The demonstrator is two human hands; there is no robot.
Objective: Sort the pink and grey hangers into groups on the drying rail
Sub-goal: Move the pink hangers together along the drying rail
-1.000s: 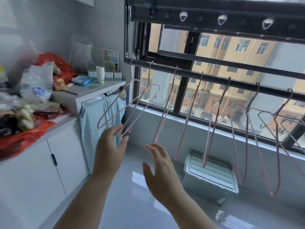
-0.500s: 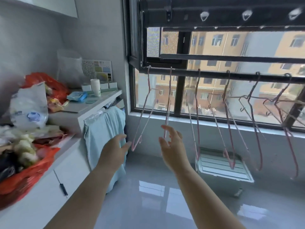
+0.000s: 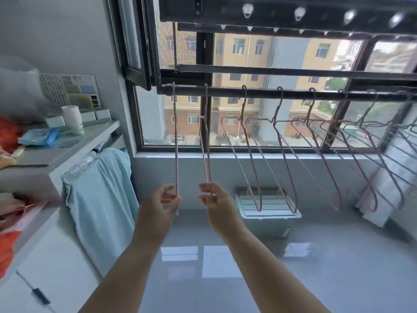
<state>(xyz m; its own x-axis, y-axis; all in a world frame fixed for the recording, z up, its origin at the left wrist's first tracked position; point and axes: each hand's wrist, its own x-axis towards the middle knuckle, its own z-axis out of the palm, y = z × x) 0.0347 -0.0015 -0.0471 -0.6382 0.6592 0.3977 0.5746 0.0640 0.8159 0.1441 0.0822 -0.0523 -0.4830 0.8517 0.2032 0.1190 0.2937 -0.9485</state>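
Window rail (image 3: 225, 90), two slim pink hangers (image 3: 175, 143) hanging edge-on

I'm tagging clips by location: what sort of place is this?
Probably a home laundry balcony: a drying rail hung with hangers crosses a high-rise window, and a towel drapes off the counter.
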